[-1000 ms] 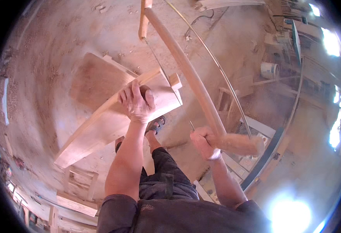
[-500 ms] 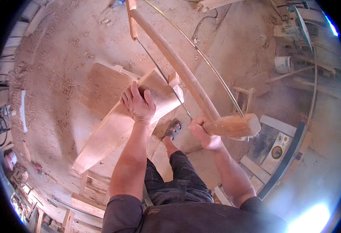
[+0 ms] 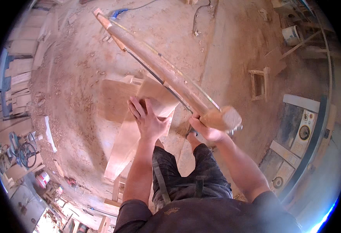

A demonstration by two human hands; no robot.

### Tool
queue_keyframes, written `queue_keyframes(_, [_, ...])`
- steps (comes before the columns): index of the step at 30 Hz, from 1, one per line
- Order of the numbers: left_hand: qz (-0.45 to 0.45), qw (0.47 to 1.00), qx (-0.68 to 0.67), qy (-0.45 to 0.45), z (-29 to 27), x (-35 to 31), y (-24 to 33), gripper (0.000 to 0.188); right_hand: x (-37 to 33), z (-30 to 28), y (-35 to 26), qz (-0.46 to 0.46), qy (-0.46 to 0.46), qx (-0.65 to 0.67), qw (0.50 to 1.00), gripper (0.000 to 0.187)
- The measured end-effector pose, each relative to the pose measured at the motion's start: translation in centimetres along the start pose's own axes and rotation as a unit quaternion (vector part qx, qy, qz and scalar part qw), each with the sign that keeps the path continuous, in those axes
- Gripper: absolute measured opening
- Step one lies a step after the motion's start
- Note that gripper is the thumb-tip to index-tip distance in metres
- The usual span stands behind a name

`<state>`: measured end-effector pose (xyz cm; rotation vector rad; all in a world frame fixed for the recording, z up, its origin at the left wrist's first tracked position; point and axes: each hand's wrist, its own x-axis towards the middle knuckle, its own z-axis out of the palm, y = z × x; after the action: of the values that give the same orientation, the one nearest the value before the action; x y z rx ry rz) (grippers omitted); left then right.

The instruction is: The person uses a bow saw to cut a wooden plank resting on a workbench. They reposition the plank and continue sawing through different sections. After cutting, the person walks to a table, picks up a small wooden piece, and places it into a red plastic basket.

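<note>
Glare btm R, hazy R, fisheye distort.

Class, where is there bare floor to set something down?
Mostly bare floor lies between the bow saw and small wooden frame, and between that frame and the right forearm. It's crowded around the left hand on the timber, and among stacked boards far left.

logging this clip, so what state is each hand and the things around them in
left hand: resting open on the wooden beam
right hand: closed around one end of the frame saw
frame saw: held slanting, blade crossing over the wooden beam's end; contact unclear
wooden beam: under the left hand; any cut not discernible
blue tool: lying on the floor
</note>
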<state>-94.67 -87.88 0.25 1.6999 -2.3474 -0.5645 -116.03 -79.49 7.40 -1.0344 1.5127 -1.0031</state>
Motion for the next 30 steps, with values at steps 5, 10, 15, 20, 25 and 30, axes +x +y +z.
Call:
queue_keyframes(5, [0.09, 0.995, 0.01, 0.05, 1.0, 0.3, -2.3, 0.109, 1.0, 2.5, -6.6, 0.047, 0.008, 0.023, 0.999, 0.019])
queue_keyframes(10, [0.128, 0.982, -0.079, 0.112, 1.8, 0.3, -3.9, 0.098, 3.6, 7.9, -13.6, 0.209, 0.099, 0.009, 0.973, 0.022])
queue_keyframes(15, [0.115, 0.987, -0.091, 0.065, 0.9, 0.7, -4.2, 0.096, 1.6, 9.5, -20.6, 0.102, 0.097, -0.101, 0.985, 0.006])
queue_keyframes(20, [0.106, 0.982, -0.151, 0.048, -0.1, 1.0, -5.5, 0.099, 1.9, 8.4, -19.5, 0.029, 0.102, 0.132, 0.986, 0.01])
queue_keyframes(25, [0.12, 0.972, -0.192, -0.056, -4.6, 3.0, -7.1, 0.102, 2.1, 6.3, -14.6, 0.012, 0.032, 0.173, 0.984, 0.012])
queue_keyframes(30, [0.122, 0.964, -0.202, -0.123, -7.4, 5.5, -9.0, 0.108, 1.7, 7.1, -13.7, 0.004, 0.037, 0.133, 0.99, 0.011])
